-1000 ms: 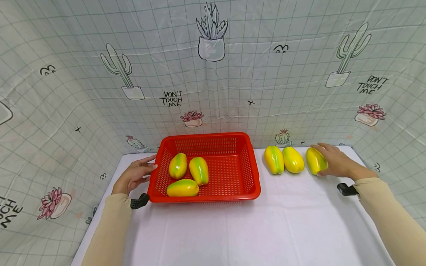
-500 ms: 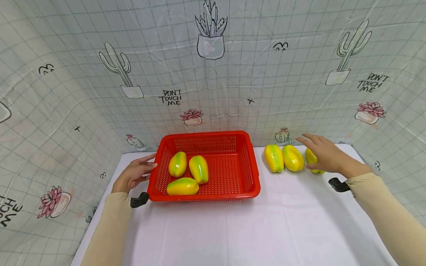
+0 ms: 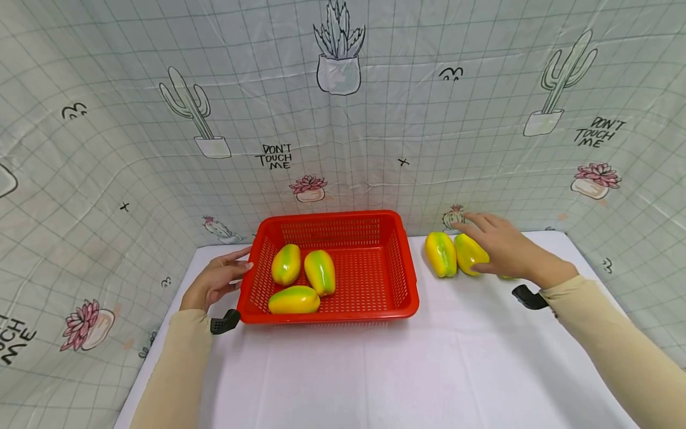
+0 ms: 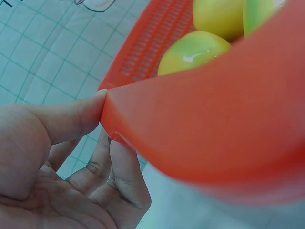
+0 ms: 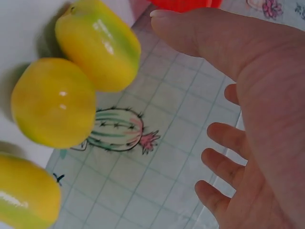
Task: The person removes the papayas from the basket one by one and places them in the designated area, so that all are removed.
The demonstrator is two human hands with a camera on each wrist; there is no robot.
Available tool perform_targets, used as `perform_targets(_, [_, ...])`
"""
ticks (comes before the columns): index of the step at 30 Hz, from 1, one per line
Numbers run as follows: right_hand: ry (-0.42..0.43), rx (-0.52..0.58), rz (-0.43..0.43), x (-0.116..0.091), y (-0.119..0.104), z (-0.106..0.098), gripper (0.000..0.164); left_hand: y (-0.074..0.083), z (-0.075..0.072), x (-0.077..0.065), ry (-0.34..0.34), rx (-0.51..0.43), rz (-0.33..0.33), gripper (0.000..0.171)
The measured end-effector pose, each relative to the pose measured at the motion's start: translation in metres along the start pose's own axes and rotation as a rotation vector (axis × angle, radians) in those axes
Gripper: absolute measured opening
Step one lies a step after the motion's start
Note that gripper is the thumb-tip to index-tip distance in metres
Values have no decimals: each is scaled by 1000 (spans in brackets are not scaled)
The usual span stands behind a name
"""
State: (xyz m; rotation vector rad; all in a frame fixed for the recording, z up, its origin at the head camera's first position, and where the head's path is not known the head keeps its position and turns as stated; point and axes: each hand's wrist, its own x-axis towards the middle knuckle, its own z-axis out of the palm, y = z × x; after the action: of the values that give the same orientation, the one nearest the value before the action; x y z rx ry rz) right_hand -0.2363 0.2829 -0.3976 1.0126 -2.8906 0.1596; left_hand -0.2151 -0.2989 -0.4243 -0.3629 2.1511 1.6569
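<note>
My left hand [image 3: 218, 279] pinches the left rim of a red plastic basket [image 3: 328, 319] between thumb and fingers, plain in the left wrist view. Inside the basket lie three glossy yellow-green fruits, papaya-like: one at the back [image 3: 286, 264], one in the middle [image 3: 320, 273] and one near the front [image 3: 294, 300]. My right hand [image 3: 508, 250], fingers spread, hovers above a row of three more such fruits. The left fruit [image 3: 441, 255] of that row is in full view. The middle fruit [image 5: 53, 102] is partly covered by my fingers, and the right fruit [image 5: 26, 191] is nearly hidden in the head view.
A white cloth [image 3: 343, 375] covers the table under the basket and fruits. Behind and at both sides hangs a gridded curtain [image 3: 375, 131] printed with cacti and lettering; basket and fruit row stand close to its back panel.
My right hand has let go of the rightmost fruit, risen and moved left over the row. That fruit stays on the table. My left hand keeps its place at the basket rim.
</note>
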Motion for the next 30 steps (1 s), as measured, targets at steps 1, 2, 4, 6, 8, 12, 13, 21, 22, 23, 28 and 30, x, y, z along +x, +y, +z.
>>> perform_targets(1, [-3, 7, -1, 1, -3, -1, 93, 0, 0, 0, 0, 3, -1, 64])
perform_targets(2, [-5, 12, -5, 3, -5, -1, 92, 0, 0, 0, -1, 7, -2, 64])
perform_targets(4, [-6, 24, -12, 5, -9, -1, 90, 1, 1, 0, 2, 11, -4, 64])
perform_targets(6, [-4, 44, -21, 8, -14, -1, 89, 1, 0, 0, -1, 16, -2, 65])
perform_targets(8, [-5, 66, -28, 12, -18, 0, 88, 2, 0, -1, 4, 11, -5, 64])
perform_targets(12, [-8, 125, -52, 20, -29, 0, 89, 2, 1, -1, 8, 7, -9, 65])
perform_targets(13, [-8, 131, -59, 22, -31, 0, 89, 2, 1, -1, 12, 4, -11, 64])
perform_targets(21, [14, 140, -147, 43, -51, 3, 85, 0, 0, 1, 7, 1, -6, 65])
perform_targets(22, [19, 135, -161, 45, -54, 4, 85, 0, 0, 0, 6, 1, -6, 65])
perform_targets(23, [23, 127, -175, 48, -56, 5, 85, 0, 0, 0, 6, 2, -6, 65])
perform_targets(28, [55, 89, -256, 61, -67, 10, 85, 0, 0, 0, 4, -4, -7, 64])
perform_targets(30, [37, 83, -257, 65, -73, 10, 85, 1, 0, 0, 3, -5, -6, 64])
